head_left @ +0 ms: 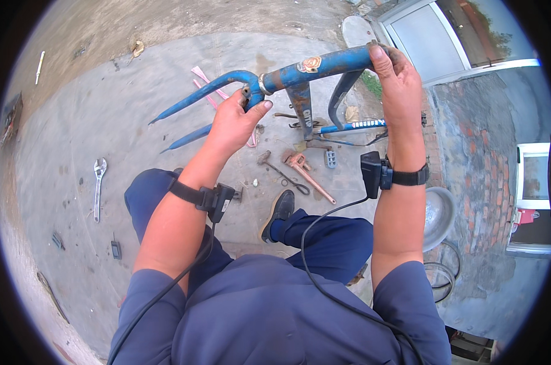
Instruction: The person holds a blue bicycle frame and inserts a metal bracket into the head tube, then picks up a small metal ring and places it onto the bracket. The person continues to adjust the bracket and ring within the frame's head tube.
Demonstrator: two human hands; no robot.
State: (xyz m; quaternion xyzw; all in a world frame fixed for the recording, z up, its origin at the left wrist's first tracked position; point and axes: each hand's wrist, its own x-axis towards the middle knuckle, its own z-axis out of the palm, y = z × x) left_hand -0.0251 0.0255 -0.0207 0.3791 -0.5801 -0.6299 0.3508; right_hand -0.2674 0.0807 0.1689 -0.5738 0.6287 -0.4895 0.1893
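Observation:
I hold up a worn blue bicycle frame [312,70] with its fork [190,100] pointing left. My left hand [234,121] grips the fork crown just below the head tube, thumb pressed near a silver ring. My right hand [397,79] is wrapped around the frame's tube at the upper right. Both wrists carry black strapped devices with cables running down to my blue clothing.
On the concrete ground lie a silver adjustable wrench [98,182], a red pipe wrench [306,173], a hammer [275,170], a pedal [331,159] and pink strips [205,82]. A metal basin [440,216] sits by the brick wall [470,152] at the right. My shoe [278,213] is below the tools.

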